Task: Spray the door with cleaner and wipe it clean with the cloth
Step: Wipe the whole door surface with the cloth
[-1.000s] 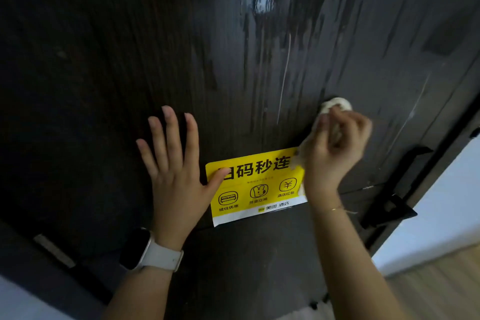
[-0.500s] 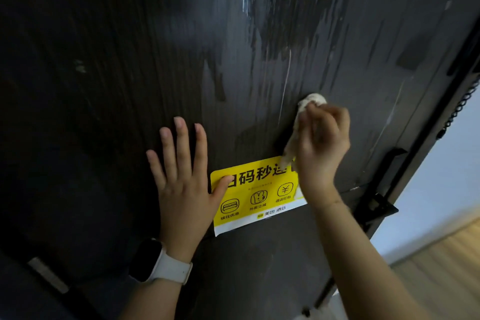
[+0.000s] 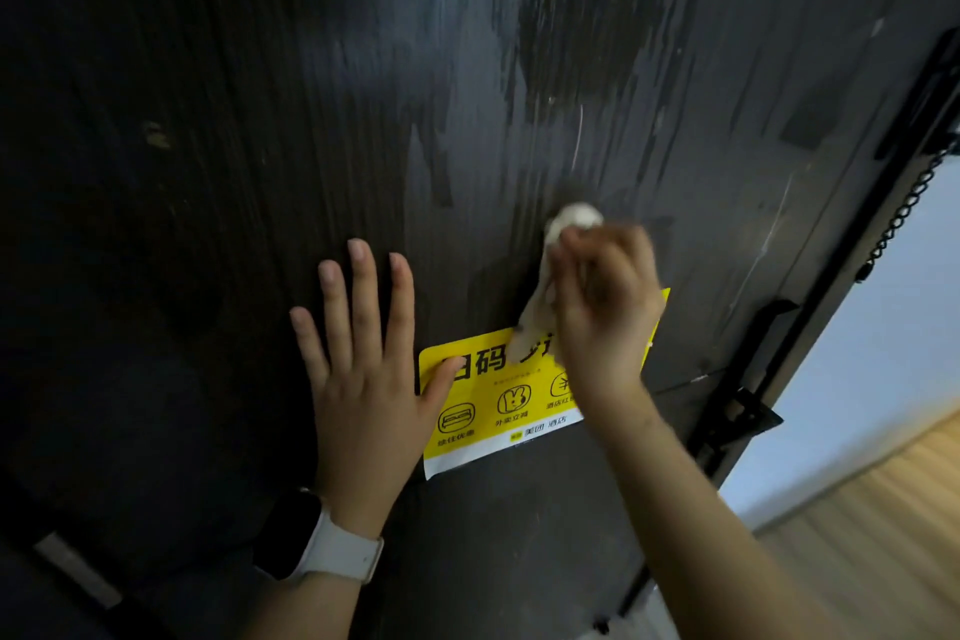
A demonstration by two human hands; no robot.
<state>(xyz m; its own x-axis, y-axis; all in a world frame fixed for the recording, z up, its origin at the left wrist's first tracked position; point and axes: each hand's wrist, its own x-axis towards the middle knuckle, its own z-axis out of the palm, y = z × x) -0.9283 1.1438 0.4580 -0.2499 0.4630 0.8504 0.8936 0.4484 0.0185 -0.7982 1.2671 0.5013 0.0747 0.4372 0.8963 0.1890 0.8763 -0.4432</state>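
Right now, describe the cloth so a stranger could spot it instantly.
Start at the dark door, then the yellow sticker low on it. Just above, the right hand grips the cloth: a crumpled off-white wad, the only pale soft thing against the door.

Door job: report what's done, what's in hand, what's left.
Done: spraying, judging by wet streaks across the door. In hand: the right hand rubs the cloth above the yellow sticker; the left hand braces flat. Left: streaks higher up.
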